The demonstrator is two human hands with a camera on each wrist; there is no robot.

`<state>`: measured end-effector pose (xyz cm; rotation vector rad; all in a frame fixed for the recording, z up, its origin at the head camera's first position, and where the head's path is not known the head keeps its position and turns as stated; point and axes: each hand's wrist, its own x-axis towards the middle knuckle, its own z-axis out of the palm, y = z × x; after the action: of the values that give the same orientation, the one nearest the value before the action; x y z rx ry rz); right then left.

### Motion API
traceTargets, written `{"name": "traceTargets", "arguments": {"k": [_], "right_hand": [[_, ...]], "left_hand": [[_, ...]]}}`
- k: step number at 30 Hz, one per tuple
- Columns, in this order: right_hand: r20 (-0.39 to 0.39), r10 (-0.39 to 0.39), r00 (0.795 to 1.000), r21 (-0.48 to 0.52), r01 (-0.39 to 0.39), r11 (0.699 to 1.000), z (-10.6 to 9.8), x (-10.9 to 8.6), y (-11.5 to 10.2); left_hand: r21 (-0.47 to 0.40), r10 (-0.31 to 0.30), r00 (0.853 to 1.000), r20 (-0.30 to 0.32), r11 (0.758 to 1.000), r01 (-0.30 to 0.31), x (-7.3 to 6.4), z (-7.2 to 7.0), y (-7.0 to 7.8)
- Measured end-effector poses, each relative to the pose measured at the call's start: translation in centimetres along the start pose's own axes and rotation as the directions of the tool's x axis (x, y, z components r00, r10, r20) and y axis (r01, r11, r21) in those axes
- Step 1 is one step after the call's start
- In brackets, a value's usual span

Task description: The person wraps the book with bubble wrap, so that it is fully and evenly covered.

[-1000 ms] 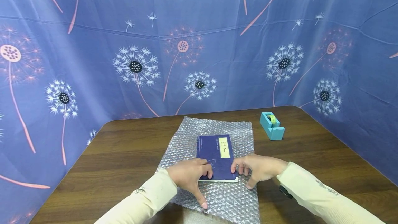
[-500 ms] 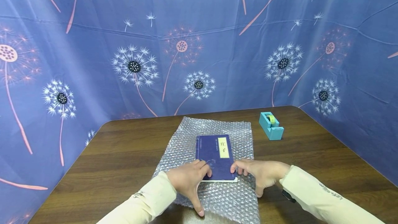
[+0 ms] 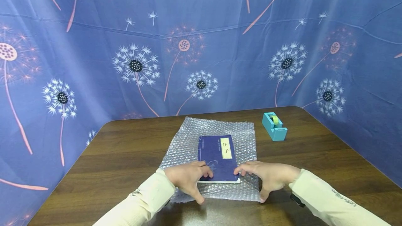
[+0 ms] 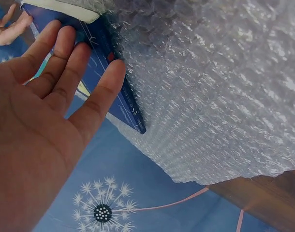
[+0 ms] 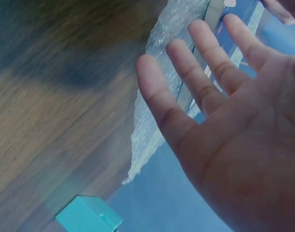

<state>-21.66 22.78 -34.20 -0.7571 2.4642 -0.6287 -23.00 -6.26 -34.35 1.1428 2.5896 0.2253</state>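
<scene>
Left hand (image 3: 188, 177): fingers (image 4: 96, 99) spread, tips resting on the near left part of the book's cover, thumb held out towards the near edge of the bubble wrap.
Right hand (image 3: 271, 176): fingers (image 5: 159, 94) spread, tips at the book's right edge close to its near corner, thumb by the wrap's near right corner.
Book (image 3: 213, 152): one, dark blue, lying flat on the bubble wrap between the hands, a pale title label (image 3: 226, 148) at its far right.
Bubble wrap (image 3: 188, 142): one sheet, under the book and reaching past it on all sides.
Tape dispenser (image 3: 277, 133): one, turquoise, on the far right, carrying one yellow-green roll of tape (image 3: 274, 120).
Worktop (image 3: 125, 149): brown wood grain, beneath everything.
Cloth (image 3: 220, 62): blue, dandelion-printed, hanging beyond the worktop.
Sleeves: two, cream, cut off at the near side.
Hard to make out: the small print on the cover; whether either thumb touches the wrap; the dispenser, cut off in the right wrist view.
</scene>
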Motion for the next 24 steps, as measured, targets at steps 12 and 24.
{"name": "traceTargets", "arguments": {"k": [12, 24], "right_hand": [[-0.032, -0.111, 0.993, 0.01, 0.112, 0.994, -1.1, -0.2, 1.4], [-0.217, -0.166, 0.962, 0.048, 0.18, 0.982, -1.1, 1.2, 2.3]], "left_hand": [[-0.065, 0.019, 1.0, -0.005, 0.998, -0.02, 0.0, -0.6, -0.4], [0.047, -0.023, 0.981, -0.193, 0.998, 0.033, 0.4, -0.5, -0.6]]}}
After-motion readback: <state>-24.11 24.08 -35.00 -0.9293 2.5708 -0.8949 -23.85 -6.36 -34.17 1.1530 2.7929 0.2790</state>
